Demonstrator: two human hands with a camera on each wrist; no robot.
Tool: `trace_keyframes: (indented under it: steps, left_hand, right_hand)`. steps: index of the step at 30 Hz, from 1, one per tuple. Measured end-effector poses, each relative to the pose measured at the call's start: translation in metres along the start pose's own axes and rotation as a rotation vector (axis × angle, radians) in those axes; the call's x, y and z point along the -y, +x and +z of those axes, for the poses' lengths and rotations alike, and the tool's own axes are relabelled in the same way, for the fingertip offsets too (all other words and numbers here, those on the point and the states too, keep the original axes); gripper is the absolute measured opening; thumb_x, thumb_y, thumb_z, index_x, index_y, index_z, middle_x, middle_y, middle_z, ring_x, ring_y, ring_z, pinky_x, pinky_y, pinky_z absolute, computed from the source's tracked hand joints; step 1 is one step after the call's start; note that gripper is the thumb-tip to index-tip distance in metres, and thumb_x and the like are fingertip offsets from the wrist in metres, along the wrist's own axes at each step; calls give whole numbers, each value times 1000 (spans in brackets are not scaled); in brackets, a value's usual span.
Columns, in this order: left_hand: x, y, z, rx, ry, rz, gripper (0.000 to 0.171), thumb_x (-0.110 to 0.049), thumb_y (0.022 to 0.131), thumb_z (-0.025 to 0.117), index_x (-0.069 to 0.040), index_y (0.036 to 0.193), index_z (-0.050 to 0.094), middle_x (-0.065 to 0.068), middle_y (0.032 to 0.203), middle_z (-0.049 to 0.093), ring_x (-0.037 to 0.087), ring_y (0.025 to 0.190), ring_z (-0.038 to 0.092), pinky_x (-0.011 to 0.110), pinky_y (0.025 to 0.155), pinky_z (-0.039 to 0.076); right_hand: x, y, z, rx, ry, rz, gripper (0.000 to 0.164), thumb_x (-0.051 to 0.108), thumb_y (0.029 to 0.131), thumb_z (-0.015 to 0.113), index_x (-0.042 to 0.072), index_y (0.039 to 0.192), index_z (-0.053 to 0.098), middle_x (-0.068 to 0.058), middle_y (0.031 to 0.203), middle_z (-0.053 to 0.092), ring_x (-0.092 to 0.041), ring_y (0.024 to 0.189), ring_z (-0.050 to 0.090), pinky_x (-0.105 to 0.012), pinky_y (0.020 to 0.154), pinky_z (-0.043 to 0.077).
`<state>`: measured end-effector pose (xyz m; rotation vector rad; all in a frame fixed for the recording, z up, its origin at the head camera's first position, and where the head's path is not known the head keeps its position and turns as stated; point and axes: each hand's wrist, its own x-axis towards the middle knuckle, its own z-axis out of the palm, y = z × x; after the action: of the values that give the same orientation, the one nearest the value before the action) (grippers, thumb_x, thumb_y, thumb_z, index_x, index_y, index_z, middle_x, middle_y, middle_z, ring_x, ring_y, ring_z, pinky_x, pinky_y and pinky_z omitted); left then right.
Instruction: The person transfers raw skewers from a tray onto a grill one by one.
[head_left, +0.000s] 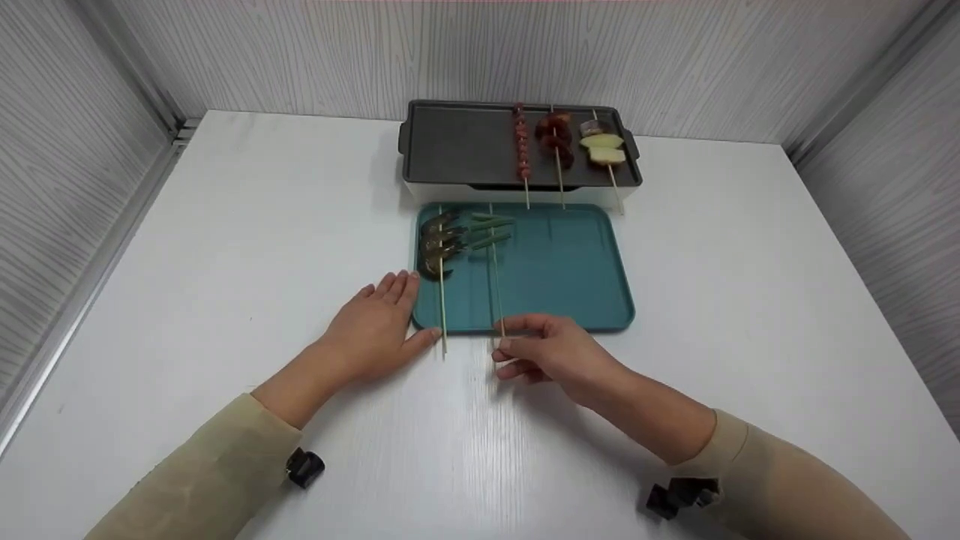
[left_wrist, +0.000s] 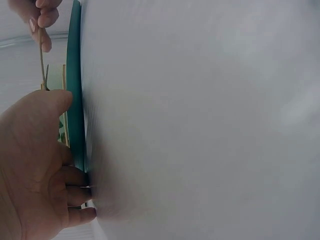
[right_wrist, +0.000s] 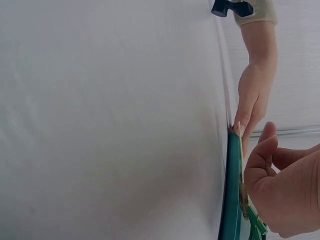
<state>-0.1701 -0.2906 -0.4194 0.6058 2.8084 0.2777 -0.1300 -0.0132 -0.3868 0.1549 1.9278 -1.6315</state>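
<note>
My right hand [head_left: 559,352] pinches the bare lower end of a skewer between thumb and fingers, at the near edge of a teal tray [head_left: 566,274]. Several short green vegetable stalks [head_left: 491,241] are threaded near the skewer's far end, over the tray. To their left, a shrimp skewer [head_left: 437,244] lies along the tray's left side, its stick poking past the near rim. My left hand [head_left: 371,330] rests with fingers extended against the tray's left corner, thumb close to that stick. In the left wrist view the left hand [left_wrist: 35,160] sits against the tray's rim [left_wrist: 75,85].
Behind the tray stands a dark griddle [head_left: 461,142] on a white base. On its right half lie a skewer of small red pieces [head_left: 522,142], a skewer of reddish curled pieces [head_left: 556,139] and one with pale slices [head_left: 604,148]. Their sticks overhang the front edge.
</note>
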Motion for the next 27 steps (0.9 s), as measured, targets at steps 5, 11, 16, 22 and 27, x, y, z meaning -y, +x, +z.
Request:
trace_keyframes:
  steps: [5,11,16,22,27]
  left_hand:
    - [0,1,0,4,-6,-1,94,-63,109,43,6,167,16,26,171,22,39,160,21,58,127,22]
    - [0,1,0,0,8,2,94,-63,109,43,7,166,16,27,170,23,40,159,22,59,126,23]
    - [2,0,0,-7,13,7,93,-61,109,44,8,166,17,28,169,25,41,159,23,59,126,24]
    - [2,1,0,-2,19,6,93,-62,109,43,7,166,17,28,169,25,40,159,23,59,126,24]
    - [1,1,1,6,15,7,93,-62,109,42,8,166,16,28,170,23,41,159,23,59,126,24]
  right_hand:
    - [2,-9,-1,19,-9,-30,40,13,105,67,3,144,63,-16,114,78,-18,87,78,-30,78,55]
    - [11,-16,-3,22,-16,-54,41,12,106,66,2,145,61,-20,117,76,-18,88,78,-29,77,55]
    - [23,-15,-3,10,-17,-59,41,11,106,65,4,147,61,-22,118,76,-19,89,79,-28,76,55]
    - [39,-5,-7,-30,-30,-74,40,12,107,65,6,147,62,-21,121,75,-18,89,78,-29,77,56]
    - [53,7,-13,-75,-47,-81,38,15,108,64,11,146,64,-16,120,76,-20,93,78,-36,88,57]
